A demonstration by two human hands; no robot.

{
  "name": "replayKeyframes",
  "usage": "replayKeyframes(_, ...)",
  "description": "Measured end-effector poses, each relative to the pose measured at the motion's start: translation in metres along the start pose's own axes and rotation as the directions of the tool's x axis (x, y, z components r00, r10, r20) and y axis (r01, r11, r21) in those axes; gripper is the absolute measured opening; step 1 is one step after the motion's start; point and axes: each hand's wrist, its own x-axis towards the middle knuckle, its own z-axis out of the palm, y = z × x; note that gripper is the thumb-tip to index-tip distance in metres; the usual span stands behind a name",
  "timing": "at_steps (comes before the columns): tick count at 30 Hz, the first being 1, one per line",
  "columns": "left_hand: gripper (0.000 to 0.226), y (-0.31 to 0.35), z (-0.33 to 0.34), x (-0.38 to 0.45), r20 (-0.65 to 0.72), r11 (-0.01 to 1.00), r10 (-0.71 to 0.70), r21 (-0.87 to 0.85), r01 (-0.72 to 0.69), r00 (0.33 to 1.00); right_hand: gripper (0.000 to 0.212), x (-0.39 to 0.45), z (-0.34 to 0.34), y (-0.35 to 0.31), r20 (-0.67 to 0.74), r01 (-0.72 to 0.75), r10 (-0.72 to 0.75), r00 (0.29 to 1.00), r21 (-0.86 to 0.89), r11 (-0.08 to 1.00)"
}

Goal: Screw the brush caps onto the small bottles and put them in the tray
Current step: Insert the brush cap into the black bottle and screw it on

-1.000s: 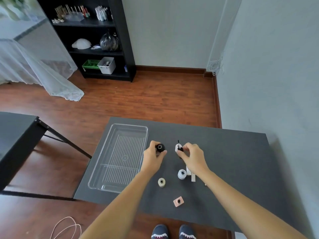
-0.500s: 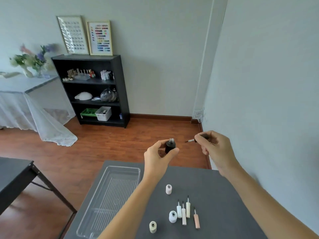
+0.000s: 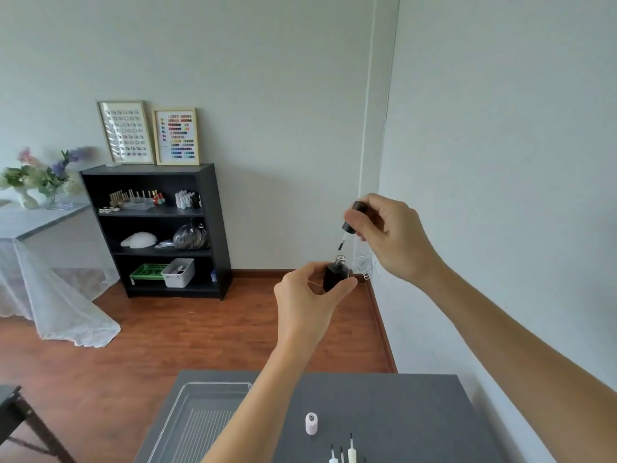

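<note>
My left hand (image 3: 305, 295) holds a small black bottle (image 3: 335, 274) upright in the air, its threaded silver neck showing. Just above it my right hand (image 3: 390, 237) pinches a black brush cap (image 3: 354, 217) with the brush tip pointing down, a little above the bottle's mouth. Both are raised well above the dark table (image 3: 384, 406). A clear plastic tray (image 3: 200, 422) lies on the table's left part. A pale pink bottle (image 3: 311, 423) stands uncapped on the table, and several white brush caps (image 3: 350, 452) lie at the bottom edge of the view.
A grey wall runs close along the right. Behind the table is wooden floor, a black shelf (image 3: 157, 228) with small items, and a cloth-covered side table (image 3: 36, 228) at the left. A second dark table's corner (image 3: 10, 406) shows at the lower left.
Both hands rose from the table with the black bottle and the black cap. The cap swung from lying sideways to the right to pointing down over the bottle's mouth. My view tilted up.
</note>
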Motion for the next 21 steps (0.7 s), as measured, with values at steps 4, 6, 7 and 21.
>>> replayKeyframes(4,0.019,0.009,0.0,0.0,-0.007,1.0,0.01,0.002,-0.01,1.0,0.026,0.004,-0.004,-0.005,0.043,0.019,-0.014,0.999,-0.11,0.994)
replayKeyframes(6,0.02,0.012,0.0,0.001,-0.014,1.0,0.012,-0.001,-0.012,1.0,0.026,0.005,-0.004,-0.005,0.052,0.018,-0.012,0.999,-0.129,0.991)
replayKeyframes(7,0.02,0.013,0.0,0.0,-0.017,1.0,0.012,-0.004,-0.012,1.0,0.026,0.005,-0.004,-0.005,0.057,0.014,-0.007,0.998,-0.129,0.992)
replayKeyframes(21,0.018,0.023,-0.002,-0.002,-0.028,1.0,0.013,0.012,-0.013,1.0,0.039,-0.004,0.006,0.001,0.101,-0.055,0.061,0.993,-0.064,0.996)
